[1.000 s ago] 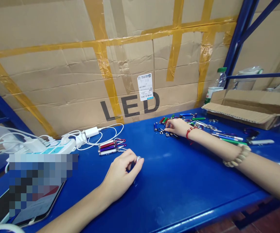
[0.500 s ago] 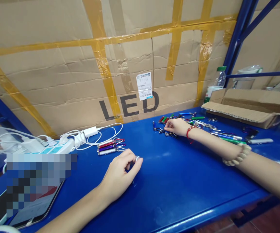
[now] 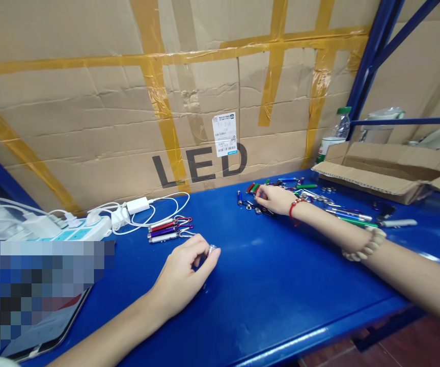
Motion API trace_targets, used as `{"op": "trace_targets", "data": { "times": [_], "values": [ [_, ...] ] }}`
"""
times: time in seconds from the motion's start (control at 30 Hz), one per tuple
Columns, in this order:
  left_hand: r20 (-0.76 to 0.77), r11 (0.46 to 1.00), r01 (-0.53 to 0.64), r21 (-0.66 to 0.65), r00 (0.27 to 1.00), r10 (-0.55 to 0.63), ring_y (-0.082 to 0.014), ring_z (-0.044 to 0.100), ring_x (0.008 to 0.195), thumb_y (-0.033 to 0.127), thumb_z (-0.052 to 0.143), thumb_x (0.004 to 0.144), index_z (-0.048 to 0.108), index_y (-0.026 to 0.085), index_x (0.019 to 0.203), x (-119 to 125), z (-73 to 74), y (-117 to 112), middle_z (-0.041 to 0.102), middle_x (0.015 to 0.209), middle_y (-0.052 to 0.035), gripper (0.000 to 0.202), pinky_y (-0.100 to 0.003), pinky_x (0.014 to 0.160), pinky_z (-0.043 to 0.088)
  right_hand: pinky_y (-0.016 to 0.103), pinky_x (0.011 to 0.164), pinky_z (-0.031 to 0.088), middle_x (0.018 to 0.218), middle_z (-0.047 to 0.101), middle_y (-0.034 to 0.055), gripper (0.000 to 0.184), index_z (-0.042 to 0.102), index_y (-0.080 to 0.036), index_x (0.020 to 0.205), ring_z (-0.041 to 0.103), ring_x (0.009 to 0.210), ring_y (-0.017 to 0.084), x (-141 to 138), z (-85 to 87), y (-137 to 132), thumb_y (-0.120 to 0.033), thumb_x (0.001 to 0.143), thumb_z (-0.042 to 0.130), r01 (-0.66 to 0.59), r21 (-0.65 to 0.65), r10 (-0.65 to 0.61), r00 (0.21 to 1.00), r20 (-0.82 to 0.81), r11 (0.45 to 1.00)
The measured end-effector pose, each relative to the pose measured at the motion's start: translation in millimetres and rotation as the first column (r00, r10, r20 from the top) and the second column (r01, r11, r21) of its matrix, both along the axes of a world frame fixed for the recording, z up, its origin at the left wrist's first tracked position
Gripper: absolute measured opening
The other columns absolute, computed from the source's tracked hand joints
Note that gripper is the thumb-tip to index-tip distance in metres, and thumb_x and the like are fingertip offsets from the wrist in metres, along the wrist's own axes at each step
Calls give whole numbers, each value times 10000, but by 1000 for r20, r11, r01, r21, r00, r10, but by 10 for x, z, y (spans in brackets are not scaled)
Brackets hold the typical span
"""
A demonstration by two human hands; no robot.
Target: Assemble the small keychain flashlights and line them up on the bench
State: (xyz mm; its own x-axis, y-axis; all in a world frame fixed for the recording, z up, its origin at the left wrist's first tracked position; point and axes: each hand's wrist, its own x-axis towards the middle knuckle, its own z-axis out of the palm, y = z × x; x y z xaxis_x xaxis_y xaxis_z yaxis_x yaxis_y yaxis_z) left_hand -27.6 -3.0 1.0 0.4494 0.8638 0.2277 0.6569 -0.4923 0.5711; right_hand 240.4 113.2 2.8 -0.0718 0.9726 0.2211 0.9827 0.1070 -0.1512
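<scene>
My left hand [image 3: 189,270] rests low over the blue table, closed, with a small shiny silver cylinder [image 3: 212,250] pinched between thumb and fingers. Most of that piece is hidden in the hand. Just beyond it lie three slim keychain flashlights, a red one [image 3: 163,225], a purple one [image 3: 166,232] and a silver one [image 3: 164,237], each with a small clip. My right hand [image 3: 275,199] reaches into the scattered small parts at the back, thumb and fingertips together; whatever they hold is hidden. A blue tube [image 3: 239,198] and small dark clips [image 3: 266,210] lie around its fingertips.
At the left are a white power strip [image 3: 86,230] with plugs and cables, and a phone [image 3: 57,321]. An open cardboard box [image 3: 373,176] and a bottle [image 3: 334,133] stand back right. A large taped carton [image 3: 101,127] walls the back. Pen-like tubes [image 3: 357,219] lie below my right forearm.
The view has shifted slightly, sliding everything a little left. Both hands keep nearly the same places and closed poses; my right hand's fingertips still work among the parts.
</scene>
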Motion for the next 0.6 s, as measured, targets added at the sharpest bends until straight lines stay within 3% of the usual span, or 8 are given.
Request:
{"op": "trace_targets", "data": {
  "times": [0.37, 0.6],
  "values": [
    [-16, 1000, 0, 27, 1000, 1, -116, 431, 573, 398, 361, 885, 468, 180, 582, 1, 0, -2, 460, 668, 12, 389, -244, 535, 329, 222, 565, 437, 712, 691, 15, 181, 682, -200, 697, 635, 688, 163, 178, 176, 16, -351, 723, 585, -19, -97, 15, 999, -47, 995],
    [-24, 1000, 1, 31, 1000, 0, -118, 435, 580, 400, 359, 887, 463, 182, 584, -10, -3, -3, 459, 669, 13, 388, -249, 540, 327, 221, 584, 467, 729, 701, 8, 140, 711, -207, 751, 641, 691, 162, 207, 161, 30, -293, 678, 627, -70, -99, 65, 996, -57, 993]
  ]
}}
